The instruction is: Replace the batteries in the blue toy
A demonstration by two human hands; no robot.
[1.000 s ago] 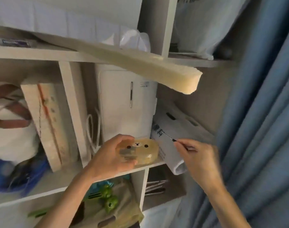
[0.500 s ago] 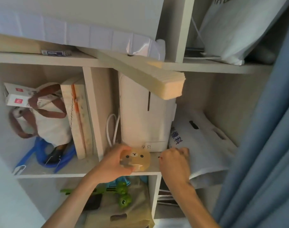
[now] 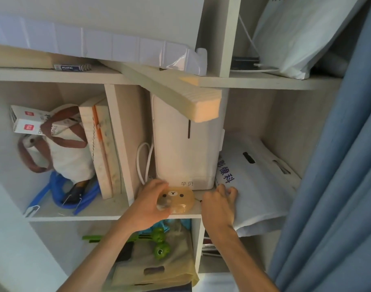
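Head view, shelf unit.

- Left hand [image 3: 151, 204]: thumb and fingers curled round a clear yellow box [image 3: 178, 200] with a bear face on its lid. The box sits at the front edge of the middle shelf [image 3: 96, 213].
- Right hand [image 3: 218, 205]: just right of the box, fingers curled in. It holds a thin tool [image 3: 199, 200], of which only the dark tip shows at the thumb side. The knuckles touch a white bag [image 3: 254, 186] with blue print, which lies slanted in the right compartment.
- White appliance [image 3: 184, 157]: upright, directly behind the box, with a white cable looped at its left.
- Foam block [image 3: 180, 91]: juts forward from the upper shelf, above the appliance.
- Small pack [image 3: 71, 67]: marked HUATAI, flat on the upper shelf, left.
- Blue looped thing [image 3: 58, 190]: in the left compartment under a cloth bag [image 3: 70, 154] with brown handles, well apart from both hands. Whether it is the toy cannot be told.
- Green toy [image 3: 159, 245]: lower compartment, below the left wrist.
- Blue curtain [image 3: 338, 165]: hangs along the right edge.
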